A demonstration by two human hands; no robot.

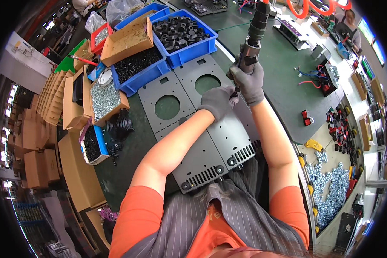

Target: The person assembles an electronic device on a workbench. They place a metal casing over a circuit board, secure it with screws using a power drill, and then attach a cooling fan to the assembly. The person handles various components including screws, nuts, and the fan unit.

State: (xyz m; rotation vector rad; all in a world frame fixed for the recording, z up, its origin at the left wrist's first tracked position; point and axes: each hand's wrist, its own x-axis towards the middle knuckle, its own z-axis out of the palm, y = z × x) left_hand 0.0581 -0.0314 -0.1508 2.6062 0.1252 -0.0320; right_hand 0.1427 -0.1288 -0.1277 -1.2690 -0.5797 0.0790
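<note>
Grey metal panels (189, 124), two side by side with round cut-outs, lie flat on the green table (279, 81) directly under both hands. Right hand (248, 81), gloved, is clamped around the grip of a black powered screwdriver (254, 32) held upright, bit pointing down just below the fist. Left hand (218, 101), also gloved, sits just beside the bit with fingers pinched together, seemingly steadying a fastener; the fastener itself is hidden. Judged step: driving a screw near the far edge of the right panel. Next move likely calls for keeping the tool plumb. Blue bin of black rubber feet (185, 34) stands beyond the hands.
</note>
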